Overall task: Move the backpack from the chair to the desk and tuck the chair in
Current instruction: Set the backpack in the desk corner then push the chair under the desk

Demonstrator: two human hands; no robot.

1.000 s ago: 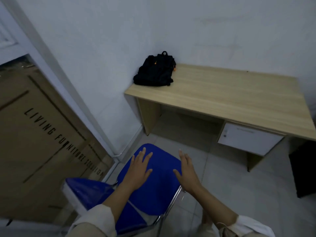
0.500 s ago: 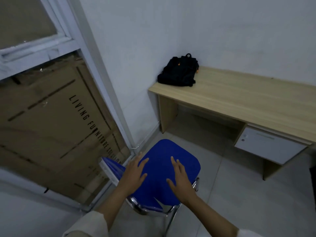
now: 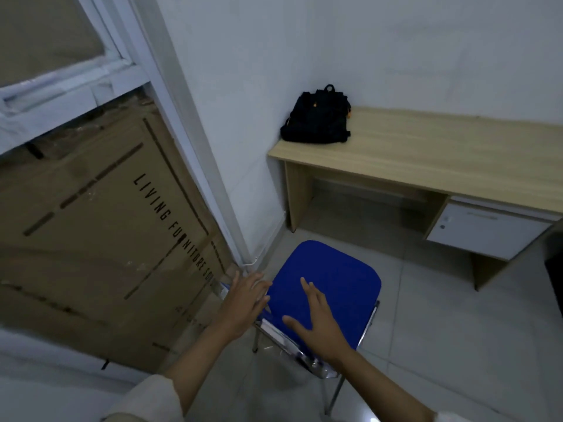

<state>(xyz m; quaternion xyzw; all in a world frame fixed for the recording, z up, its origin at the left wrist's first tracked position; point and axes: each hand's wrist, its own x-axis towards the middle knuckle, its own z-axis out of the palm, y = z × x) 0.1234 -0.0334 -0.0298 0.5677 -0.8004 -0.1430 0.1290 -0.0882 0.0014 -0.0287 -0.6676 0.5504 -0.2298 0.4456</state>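
Both hands, left hand and right hand, spread over the chair, seat toward the desk.

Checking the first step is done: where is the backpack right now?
In the head view, the black backpack lies on the far left corner of the wooden desk, against the white wall, beyond the blue chair.

Desk: light wood top, set in the wall corner, standing on the floor.
Backpack: black, lying on the desk's far left corner, against the wall.
Floor: pale tiles.
Chair: blue seat, standing on the floor, in front of the desk, apart from it.
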